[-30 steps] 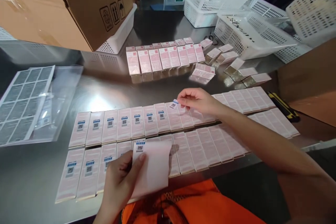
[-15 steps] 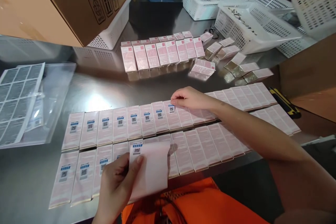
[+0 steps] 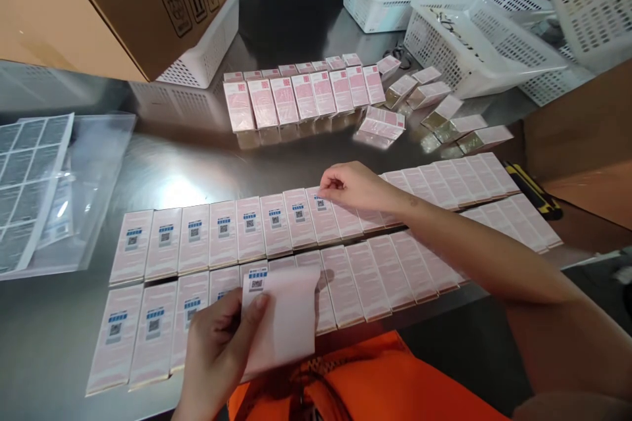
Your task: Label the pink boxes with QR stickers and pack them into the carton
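My left hand (image 3: 217,348) pinches a pale backing sheet (image 3: 286,322) with one blue-and-white sticker (image 3: 257,279) at its top corner, held just over the near row of pink boxes (image 3: 355,276). My right hand (image 3: 353,185) rests fingertips-down on a box in the far row (image 3: 222,233), pressing what looks like a label (image 3: 320,200); whether the fingers grip anything I cannot tell.

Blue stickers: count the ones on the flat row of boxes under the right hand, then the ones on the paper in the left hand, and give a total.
Stickers on the row of boxes under the right hand: 8
Stickers on the paper in the left hand: 1
Total: 9
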Tool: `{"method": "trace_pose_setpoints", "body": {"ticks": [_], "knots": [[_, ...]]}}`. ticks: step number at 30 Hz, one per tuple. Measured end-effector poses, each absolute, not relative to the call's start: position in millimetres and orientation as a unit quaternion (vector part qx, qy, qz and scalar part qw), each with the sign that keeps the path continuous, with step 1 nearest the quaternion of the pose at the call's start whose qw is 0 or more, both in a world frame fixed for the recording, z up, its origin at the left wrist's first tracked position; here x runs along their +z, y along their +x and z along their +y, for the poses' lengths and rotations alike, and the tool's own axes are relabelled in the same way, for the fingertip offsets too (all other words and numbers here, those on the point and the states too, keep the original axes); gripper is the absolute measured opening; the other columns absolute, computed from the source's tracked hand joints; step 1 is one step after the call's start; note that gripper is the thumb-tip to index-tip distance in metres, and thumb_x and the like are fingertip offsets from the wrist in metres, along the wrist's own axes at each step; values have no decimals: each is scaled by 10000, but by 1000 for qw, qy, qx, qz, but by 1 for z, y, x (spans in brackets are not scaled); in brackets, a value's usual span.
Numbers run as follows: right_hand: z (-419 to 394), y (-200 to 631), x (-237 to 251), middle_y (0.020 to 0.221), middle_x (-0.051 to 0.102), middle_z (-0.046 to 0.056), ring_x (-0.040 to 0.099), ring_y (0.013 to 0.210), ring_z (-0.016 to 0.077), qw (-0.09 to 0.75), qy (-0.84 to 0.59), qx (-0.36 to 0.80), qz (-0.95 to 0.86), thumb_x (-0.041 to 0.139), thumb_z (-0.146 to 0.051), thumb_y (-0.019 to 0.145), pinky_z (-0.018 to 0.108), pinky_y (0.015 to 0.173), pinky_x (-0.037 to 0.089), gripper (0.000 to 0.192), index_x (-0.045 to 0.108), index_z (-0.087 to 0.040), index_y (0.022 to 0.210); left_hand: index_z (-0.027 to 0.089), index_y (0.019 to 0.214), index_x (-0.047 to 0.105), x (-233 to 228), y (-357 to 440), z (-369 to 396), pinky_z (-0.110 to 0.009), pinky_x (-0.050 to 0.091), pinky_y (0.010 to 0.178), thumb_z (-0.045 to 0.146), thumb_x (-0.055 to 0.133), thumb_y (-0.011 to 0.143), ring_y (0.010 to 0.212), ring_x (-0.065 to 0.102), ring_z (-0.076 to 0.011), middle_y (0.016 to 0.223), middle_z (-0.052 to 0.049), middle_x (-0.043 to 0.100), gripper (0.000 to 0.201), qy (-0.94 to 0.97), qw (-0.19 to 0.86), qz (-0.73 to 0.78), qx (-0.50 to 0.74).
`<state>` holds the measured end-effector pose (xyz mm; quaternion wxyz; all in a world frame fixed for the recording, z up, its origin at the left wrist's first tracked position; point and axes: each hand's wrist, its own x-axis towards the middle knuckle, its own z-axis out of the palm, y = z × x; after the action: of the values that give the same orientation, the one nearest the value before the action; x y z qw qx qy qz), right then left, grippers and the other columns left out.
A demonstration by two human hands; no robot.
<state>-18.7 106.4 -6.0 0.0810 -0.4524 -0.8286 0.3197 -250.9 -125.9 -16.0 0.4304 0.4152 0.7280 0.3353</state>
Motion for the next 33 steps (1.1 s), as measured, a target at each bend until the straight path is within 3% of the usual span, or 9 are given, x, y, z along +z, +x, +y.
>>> {"method": "trace_pose_setpoints", "body": {"ticks": [4,6,10,13,17,21,24,28,33], "knots": [[98,-18,-10,902,579,16,512,691,136,209,-551,228,-775,924,-365,561,265,622,359,485,584,-180,852,177,624,545,-18,-252,-125,-251,265,512,556,591,888,574,381,-127,610,-1,507,464,416,442,718,341],[87,-22,-7,949,550,15,483,649,114,261,-552,255,-750,950,-378,519,261,592,373,601,575,-183,947,181,602,499,-20,-252,-124,-254,263,520,551,592,891,574,384,-127,588,7,459,478,421,443,712,347],[48,-45,11,954,576,22,534,660,100,245,-373,426,-787,807,-422,794,252,615,447,334,682,-199,1010,173,623,527,-25,-254,-122,-255,253,518,560,556,914,566,388,-123,572,14,411,485,457,438,696,339],[20,-66,20,946,634,34,578,747,118,195,-276,456,-823,789,-413,832,253,678,463,289,736,-189,1005,158,682,578,-26,-255,-121,-257,251,530,582,538,924,588,376,-123,597,9,426,489,458,434,703,328],[10,-81,24,811,674,12,591,719,107,213,-264,491,-802,782,-228,833,235,664,445,75,744,-163,830,160,633,533,-25,-256,-122,-260,229,523,584,561,911,579,356,-118,581,9,403,508,479,436,693,316],[38,-64,34,801,679,8,604,723,111,247,-314,525,-752,779,-244,819,236,656,450,78,745,-178,794,165,584,482,-27,-263,-124,-250,217,494,535,551,926,541,340,-107,555,13,361,508,529,451,645,317],[76,-30,40,820,670,15,578,673,108,299,-403,523,-689,786,-389,787,242,610,445,234,718,-173,848,168,554,438,-29,-267,-127,-240,226,480,452,569,925,508,338,-96,533,18,353,486,569,429,613,343],[116,16,33,663,609,0,539,604,112,208,-478,522,-675,768,-566,739,245,574,421,425,666,-161,819,174,563,455,-24,-266,-132,-246,244,494,468,582,907,535,355,-109,563,11,381,470,524,453,623,363],[121,32,8,595,596,6,514,545,114,65,-445,491,-746,665,-578,800,263,575,396,428,640,-154,750,173,566,473,-18,-258,-135,-268,236,531,513,606,873,569,354,-121,586,7,383,477,460,465,660,369]]}}
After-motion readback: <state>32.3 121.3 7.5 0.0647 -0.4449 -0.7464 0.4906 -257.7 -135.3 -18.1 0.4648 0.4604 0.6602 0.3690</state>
